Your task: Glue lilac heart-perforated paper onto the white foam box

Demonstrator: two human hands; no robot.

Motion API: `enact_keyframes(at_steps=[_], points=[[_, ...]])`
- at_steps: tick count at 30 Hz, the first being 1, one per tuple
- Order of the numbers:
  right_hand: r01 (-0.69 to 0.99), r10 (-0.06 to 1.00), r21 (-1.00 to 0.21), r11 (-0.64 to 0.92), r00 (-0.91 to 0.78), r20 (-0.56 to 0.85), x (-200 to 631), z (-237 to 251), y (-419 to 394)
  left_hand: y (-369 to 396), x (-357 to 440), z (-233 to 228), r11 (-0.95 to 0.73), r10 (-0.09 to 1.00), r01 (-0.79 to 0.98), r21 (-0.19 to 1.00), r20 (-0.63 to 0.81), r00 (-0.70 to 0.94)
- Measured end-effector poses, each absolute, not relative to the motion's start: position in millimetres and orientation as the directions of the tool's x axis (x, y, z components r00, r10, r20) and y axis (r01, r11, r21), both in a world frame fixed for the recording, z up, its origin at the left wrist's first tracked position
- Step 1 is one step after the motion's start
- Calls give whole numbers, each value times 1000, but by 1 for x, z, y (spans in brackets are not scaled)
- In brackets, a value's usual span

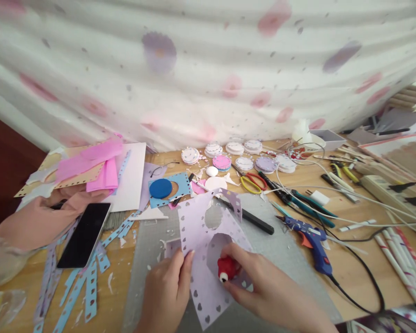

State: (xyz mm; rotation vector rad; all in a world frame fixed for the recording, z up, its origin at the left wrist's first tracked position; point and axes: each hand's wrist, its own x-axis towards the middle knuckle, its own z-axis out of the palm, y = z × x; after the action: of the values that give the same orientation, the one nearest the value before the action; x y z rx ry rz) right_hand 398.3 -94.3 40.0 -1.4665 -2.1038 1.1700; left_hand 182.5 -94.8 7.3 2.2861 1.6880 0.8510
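Observation:
My left hand (169, 286) pinches the left edge of a lilac paper sheet (199, 231) punched with small hearts and cut with round holes. My right hand (263, 286) grips a small red tool (226, 268) with a white tip, pressed against the sheet beside its lower round hole. The sheet lies over a grey cutting mat (280, 249) at the table's front.
A black phone (85, 233) and blue and lilac paper strips (90, 282) lie at left. A blue glue gun (312, 240) with its cord, pliers, yellow-red scissors (253, 182), a black pen (253, 219) and round paper discs (222, 162) sit behind and right. A flowered curtain hangs at the back.

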Motion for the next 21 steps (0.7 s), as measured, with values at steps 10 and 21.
enact_keyframes(at_steps=[10, 21], points=[[324, 915, -945, -46, -366, -170, 396, 36, -99, -105, 179, 7, 145, 987, 463, 874, -97, -127], [45, 920, -994, -100, -377, -110, 378, 34, -102, -97, 190, 19, 231, 973, 174, 957, -222, -71]])
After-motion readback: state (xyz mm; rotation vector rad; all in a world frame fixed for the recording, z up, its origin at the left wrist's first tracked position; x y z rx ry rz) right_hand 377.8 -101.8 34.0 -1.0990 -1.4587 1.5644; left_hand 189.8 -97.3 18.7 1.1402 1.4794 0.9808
